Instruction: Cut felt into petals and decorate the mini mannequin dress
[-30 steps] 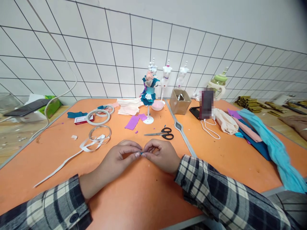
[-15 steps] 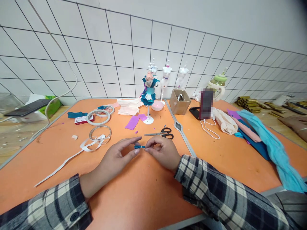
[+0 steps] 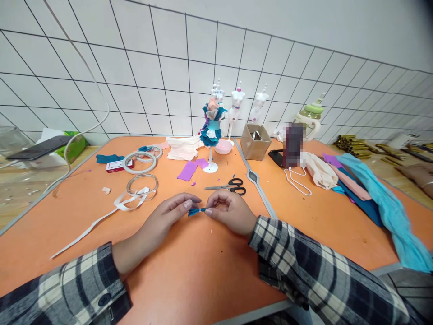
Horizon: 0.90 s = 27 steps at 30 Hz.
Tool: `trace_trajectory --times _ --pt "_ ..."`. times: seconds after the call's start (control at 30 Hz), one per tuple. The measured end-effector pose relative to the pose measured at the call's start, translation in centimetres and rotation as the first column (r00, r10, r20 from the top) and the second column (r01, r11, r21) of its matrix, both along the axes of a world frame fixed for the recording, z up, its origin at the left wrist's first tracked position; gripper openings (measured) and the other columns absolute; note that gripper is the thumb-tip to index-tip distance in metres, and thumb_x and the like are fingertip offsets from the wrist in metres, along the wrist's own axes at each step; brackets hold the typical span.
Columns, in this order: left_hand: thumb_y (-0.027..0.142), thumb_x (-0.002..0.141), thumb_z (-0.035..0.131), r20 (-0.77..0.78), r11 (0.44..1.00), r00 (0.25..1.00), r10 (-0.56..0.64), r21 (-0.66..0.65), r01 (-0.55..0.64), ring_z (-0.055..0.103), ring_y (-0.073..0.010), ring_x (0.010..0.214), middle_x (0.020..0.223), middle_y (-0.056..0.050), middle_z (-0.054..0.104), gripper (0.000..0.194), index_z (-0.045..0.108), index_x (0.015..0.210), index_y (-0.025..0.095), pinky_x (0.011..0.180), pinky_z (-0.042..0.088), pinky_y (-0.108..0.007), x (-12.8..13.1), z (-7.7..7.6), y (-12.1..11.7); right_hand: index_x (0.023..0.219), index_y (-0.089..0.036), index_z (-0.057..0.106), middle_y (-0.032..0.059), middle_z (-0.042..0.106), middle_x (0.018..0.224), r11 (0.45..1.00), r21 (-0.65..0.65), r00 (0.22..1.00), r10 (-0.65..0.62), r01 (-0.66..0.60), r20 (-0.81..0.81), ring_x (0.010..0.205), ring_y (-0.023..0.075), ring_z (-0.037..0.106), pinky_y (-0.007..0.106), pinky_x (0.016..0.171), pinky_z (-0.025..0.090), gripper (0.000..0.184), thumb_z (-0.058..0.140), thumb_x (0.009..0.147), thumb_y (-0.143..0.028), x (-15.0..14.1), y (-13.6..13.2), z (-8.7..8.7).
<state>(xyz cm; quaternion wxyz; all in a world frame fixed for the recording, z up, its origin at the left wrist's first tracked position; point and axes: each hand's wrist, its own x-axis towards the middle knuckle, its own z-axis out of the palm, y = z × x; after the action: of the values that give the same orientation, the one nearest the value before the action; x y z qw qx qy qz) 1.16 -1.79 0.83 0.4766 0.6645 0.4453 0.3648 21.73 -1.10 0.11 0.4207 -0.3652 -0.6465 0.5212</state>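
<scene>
Pinching a small gathered teal piece (image 3: 193, 211) between the thumb and forefinger of our right hand (image 3: 233, 212), we held it over the orange table (image 3: 182, 266), directly between our two sets of fingers. Our left hand (image 3: 165, 215) was at the piece's flared end with thumb and forefinger slightly parted; we could not tell whether they touched it. Just beyond the right fingers, we noted black-handled scissors (image 3: 236, 182), blades pointing left. Farther beyond the fingers stood a miniature dress form (image 3: 212, 131) clad in teal, with purple strips (image 3: 187, 170) near its base. Off to the left of the fingers lay tape rolls (image 3: 139, 172) beside a red-and-white box (image 3: 114, 166), whose print we found too small to read.
</scene>
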Motion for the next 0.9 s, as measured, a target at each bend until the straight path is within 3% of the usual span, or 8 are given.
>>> trace_trajectory --times 0.13,0.33,0.4,0.47,0.53,0.6,0.77,0.9 --pt "0.044 0.082 0.064 -0.116 0.995 0.992 -0.045 0.082 0.055 0.065 -0.0236 0.092 0.096 -0.005 0.073 0.027 0.070 0.093 0.020 0.086 0.049 -0.033 0.3 0.2 -0.1 0.076 -0.018 0.056 -0.0043 0.055 0.067 0.967 -0.248 0.990 0.026 -0.060 -0.137 0.057 0.0087 0.054 0.024 0.057 0.050 0.026 0.076 0.067 -0.032 -0.1 0.3 -0.2" --pt "0.039 0.084 0.064 -0.176 0.989 0.984 -0.028 0.137 0.053 0.067 -0.0214 0.087 0.093 -0.006 0.074 0.022 0.073 0.086 0.020 0.083 0.051 -0.032 0.6 0.1 -0.1 0.079 -0.017 0.056 -0.0053 0.050 0.063 0.953 -0.292 0.995 0.063 -0.081 -0.072 0.055 0.0088 0.052 0.022 0.051 0.050 0.022 0.071 0.071 -0.031 -0.1 0.2 -0.4" --pt "0.038 0.084 0.063 -0.192 0.986 0.981 -0.030 0.154 0.060 0.067 -0.0211 0.087 0.092 -0.005 0.073 0.021 0.073 0.086 0.020 0.083 0.051 -0.032 0.5 0.1 -0.1 0.083 -0.017 0.058 -0.0021 0.052 0.071 0.976 -0.213 0.999 0.047 -0.041 0.025 0.059 0.0099 0.051 0.023 0.050 0.049 0.018 0.064 0.077 -0.032 0.0 0.1 -0.3" --pt "0.037 0.083 0.063 -0.216 0.984 0.976 -0.008 0.173 0.046 0.067 -0.0210 0.087 0.092 -0.005 0.073 0.020 0.073 0.086 0.020 0.083 0.050 -0.032 0.5 0.1 -0.1 0.090 -0.017 0.062 0.0027 0.057 0.087 0.998 0.000 0.987 -0.057 0.057 0.154 0.067 0.0116 0.053 0.024 0.054 0.050 0.018 0.062 0.078 -0.031 0.1 -0.1 -0.1" --pt "0.037 0.083 0.063 -0.232 0.980 0.973 0.023 0.196 0.023 0.067 -0.0206 0.085 0.090 -0.005 0.073 0.019 0.073 0.085 0.020 0.082 0.051 -0.032 0.6 0.0 -0.1 0.095 -0.018 0.065 0.0053 0.058 0.099 0.957 0.275 0.954 -0.166 0.095 0.249 0.079 0.0141 0.056 0.026 0.063 0.051 0.021 0.067 0.076 -0.027 0.2 -0.3 0.1" --pt "0.036 0.083 0.062 -0.234 0.975 0.972 0.034 0.219 0.018 0.067 -0.0201 0.082 0.088 -0.004 0.073 0.019 0.073 0.082 0.020 0.080 0.051 -0.032 0.7 0.0 -0.2 0.094 -0.019 0.067 0.0053 0.060 0.099 0.885 0.462 0.928 -0.216 0.054 0.304 0.087 0.0164 0.057 0.028 0.072 0.050 0.020 0.070 0.076 -0.024 0.2 -0.6 0.2" --pt "0.033 0.083 0.063 -0.225 0.966 0.974 0.022 0.254 0.037 0.067 -0.0199 0.082 0.087 -0.005 0.073 0.017 0.074 0.080 0.020 0.079 0.051 -0.032 0.7 0.1 -0.4 0.090 -0.021 0.070 0.0031 0.065 0.092 0.783 0.622 0.893 -0.279 0.000 0.352 0.089 0.0170 0.060 0.032 0.081 0.047 0.008 0.069 0.082 -0.023 0.1 -0.7 0.1" --pt "0.035 0.086 0.060 -0.202 0.965 0.979 -0.012 0.254 0.065 0.067 -0.0202 0.085 0.089 -0.005 0.073 0.021 0.076 0.085 0.021 0.079 0.051 -0.031 0.5 0.3 -0.4 0.087 -0.021 0.070 0.0030 0.065 0.093 0.766 0.642 0.903 -0.302 0.041 0.304 0.089 0.0160 0.061 0.031 0.082 0.047 0.007 0.066 0.082 -0.019 0.1 -0.7 0.0"
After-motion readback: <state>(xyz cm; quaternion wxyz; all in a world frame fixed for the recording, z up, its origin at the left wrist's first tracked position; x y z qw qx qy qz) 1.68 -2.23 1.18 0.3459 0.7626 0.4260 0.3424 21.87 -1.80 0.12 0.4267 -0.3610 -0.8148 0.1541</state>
